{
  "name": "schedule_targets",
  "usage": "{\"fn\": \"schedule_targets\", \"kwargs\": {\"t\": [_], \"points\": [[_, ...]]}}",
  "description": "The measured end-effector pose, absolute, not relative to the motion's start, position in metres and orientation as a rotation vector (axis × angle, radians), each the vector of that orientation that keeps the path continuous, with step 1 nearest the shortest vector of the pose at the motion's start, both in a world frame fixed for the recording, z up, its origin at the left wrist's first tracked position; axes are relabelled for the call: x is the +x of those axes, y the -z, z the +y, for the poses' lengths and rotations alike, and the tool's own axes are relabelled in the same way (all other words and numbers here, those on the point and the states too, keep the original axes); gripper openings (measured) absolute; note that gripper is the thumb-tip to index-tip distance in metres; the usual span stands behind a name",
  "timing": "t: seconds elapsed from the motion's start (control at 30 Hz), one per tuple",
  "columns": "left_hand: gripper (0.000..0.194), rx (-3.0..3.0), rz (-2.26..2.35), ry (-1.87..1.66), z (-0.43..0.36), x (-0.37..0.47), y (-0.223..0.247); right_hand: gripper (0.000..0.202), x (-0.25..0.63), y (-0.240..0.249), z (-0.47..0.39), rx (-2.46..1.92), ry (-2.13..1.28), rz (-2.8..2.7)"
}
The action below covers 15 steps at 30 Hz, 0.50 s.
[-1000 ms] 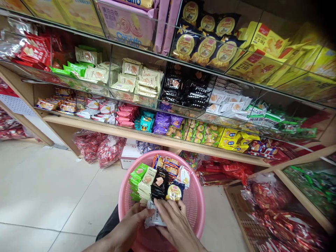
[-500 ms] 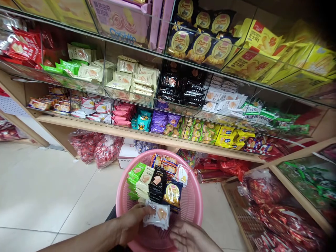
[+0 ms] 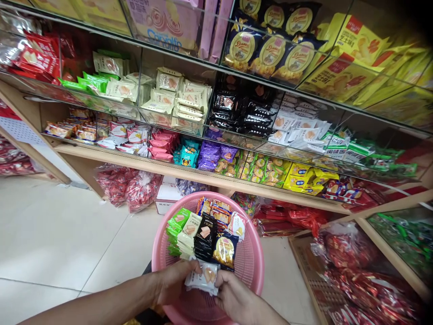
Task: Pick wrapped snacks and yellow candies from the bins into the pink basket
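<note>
White pkts (image 3: 205, 277) sit over near side of pink basket (image 3: 157, 246). L hand (image 3: 176, 280) is clamped on one end, R hand (image 3: 233, 295) on the other; two-sided grip likely keeps pkt edges aligned. Qty. unclear: hands hide lower layers. Green pkts (image 3: 177, 223), cream pkts (image 3: 189, 230) & black pkts (image 3: 205, 234) stand grouped by type, presumably for compactness, w/ navy pkt (image 3: 225, 249) adj. to black.
</note>
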State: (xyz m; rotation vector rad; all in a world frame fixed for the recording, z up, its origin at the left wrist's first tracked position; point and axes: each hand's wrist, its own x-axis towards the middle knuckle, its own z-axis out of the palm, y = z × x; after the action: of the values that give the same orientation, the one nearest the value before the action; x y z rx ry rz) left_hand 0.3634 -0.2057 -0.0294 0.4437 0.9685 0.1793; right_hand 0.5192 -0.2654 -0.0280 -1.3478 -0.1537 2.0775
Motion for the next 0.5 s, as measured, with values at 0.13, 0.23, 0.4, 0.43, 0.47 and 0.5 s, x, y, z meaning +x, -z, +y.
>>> {"fn": "schedule_targets", "kwargs": {"t": [0.13,0.23,0.4,0.43,0.47,0.5], "points": [[0.013,0.466,0.975,-0.165,-0.205,0.367,0.031,0.029,0.521,0.032,-0.265,-1.293,-2.108,-0.172],[0.014,0.486,0.975,-0.193,-0.204,0.369,0.026,0.033,0.521,0.035,-0.263,-1.297,-2.124,-0.149],[0.012,0.481,1.006,-0.201,-0.201,0.368,0.021,0.038,0.515,0.035,-0.258,-1.308,-2.157,-0.133],[0.010,0.473,1.006,-0.204,-0.200,0.366,0.021,0.037,0.513,0.035,-0.257,-1.311,-2.161,-0.130],[0.009,0.463,0.995,-0.212,-0.199,0.364,0.022,0.036,0.511,0.035,-0.256,-1.316,-2.166,-0.128],[0.008,0.458,0.975,-0.223,-0.199,0.361,0.023,0.035,0.509,0.035,-0.255,-1.318,-2.172,-0.127]]}}
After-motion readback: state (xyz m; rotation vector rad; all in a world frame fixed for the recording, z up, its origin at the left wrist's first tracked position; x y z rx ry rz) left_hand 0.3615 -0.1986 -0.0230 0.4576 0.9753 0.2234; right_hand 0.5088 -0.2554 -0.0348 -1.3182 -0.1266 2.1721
